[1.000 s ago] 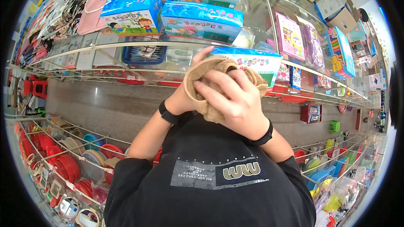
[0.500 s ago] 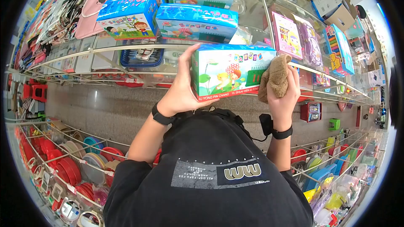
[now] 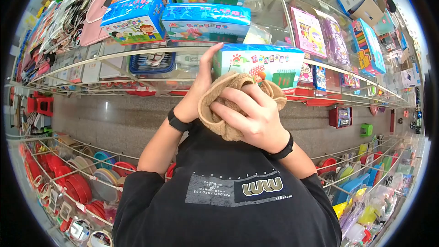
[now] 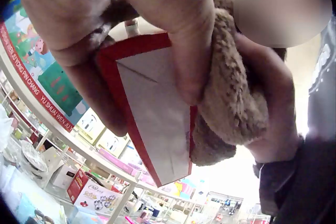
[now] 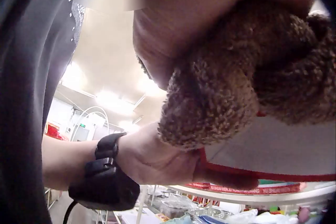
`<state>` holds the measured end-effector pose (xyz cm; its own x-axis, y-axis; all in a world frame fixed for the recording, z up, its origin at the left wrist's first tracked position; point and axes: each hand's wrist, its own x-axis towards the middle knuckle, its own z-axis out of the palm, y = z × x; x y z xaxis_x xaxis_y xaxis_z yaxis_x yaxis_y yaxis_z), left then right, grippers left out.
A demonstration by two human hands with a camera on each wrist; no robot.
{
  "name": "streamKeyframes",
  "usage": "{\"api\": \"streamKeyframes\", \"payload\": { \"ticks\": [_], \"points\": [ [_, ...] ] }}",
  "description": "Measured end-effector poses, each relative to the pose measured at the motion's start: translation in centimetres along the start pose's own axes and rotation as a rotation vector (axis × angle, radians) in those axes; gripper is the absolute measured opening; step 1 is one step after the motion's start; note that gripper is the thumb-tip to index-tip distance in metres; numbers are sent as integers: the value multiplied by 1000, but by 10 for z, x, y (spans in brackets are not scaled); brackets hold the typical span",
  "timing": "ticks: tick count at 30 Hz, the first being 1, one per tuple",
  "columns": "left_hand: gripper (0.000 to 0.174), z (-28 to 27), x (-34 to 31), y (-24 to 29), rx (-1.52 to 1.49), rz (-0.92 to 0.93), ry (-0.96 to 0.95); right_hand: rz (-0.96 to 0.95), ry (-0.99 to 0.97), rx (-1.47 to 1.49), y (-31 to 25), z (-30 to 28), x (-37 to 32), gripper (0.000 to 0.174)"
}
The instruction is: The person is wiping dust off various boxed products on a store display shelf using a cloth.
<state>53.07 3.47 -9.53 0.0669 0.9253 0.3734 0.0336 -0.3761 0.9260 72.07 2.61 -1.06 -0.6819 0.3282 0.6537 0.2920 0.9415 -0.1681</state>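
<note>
My left hand grips the left end of a blue-topped cartoon box above the aisle, in front of the glass shelf. In the left wrist view its thumb and fingers clasp the box, whose pale, red-edged underside faces the camera. A bunched brown cloth is in my right hand, fingers curled into its folds. The cloth overlaps the box's lower left front in the head view. Thick, fuzzy folds of the cloth lie close to the box's underside in the right wrist view.
Several similar blue boxes stand on the glass shelf ahead. A metal shelf rail runs along its front edge. To the right are a pink cartoon package and a pencil box. Racks of red basins stand behind me.
The cloth went from the box's left front to its right end, uncovering the front, then back to the lower left front. My left hand keeps its hold on the box.
</note>
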Motion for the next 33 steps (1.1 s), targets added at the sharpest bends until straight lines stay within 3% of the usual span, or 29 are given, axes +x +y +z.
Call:
{"api": "streamKeyframes", "payload": {
  "ticks": [2,6,10,12,15,19,22,26,27,30,33],
  "points": [
    [128,0,0,3,-133,-38,5,23,-18,-21,4,-9,-5,37],
    [140,-17,1,20,-14,59,-23,137,-13,-126,25,-32,-29,38],
    [142,-26,0,20,9,57,-7,448,135,-149,57,-41,-74,51],
    [144,-25,-1,18,5,54,12,539,226,-174,69,-45,-95,44],
    [146,-28,-2,14,38,75,1,746,530,14,85,-31,-124,48],
    [150,-29,-1,13,29,46,-28,1244,791,709,89,-17,-141,56],
    [151,-27,-2,13,-61,-14,-38,1250,726,1121,88,-26,-147,66],
    [151,-29,-3,12,-58,-31,-76,1127,435,1190,91,-36,-150,83],
    [151,-31,-3,12,-29,-17,-90,1172,395,1192,88,-41,-137,89],
    [151,-35,1,15,61,47,-147,1150,382,1097,83,-43,-122,89],
    [153,-39,-2,16,93,-26,-170,1087,405,1066,86,-36,-118,90]
  ]
}}
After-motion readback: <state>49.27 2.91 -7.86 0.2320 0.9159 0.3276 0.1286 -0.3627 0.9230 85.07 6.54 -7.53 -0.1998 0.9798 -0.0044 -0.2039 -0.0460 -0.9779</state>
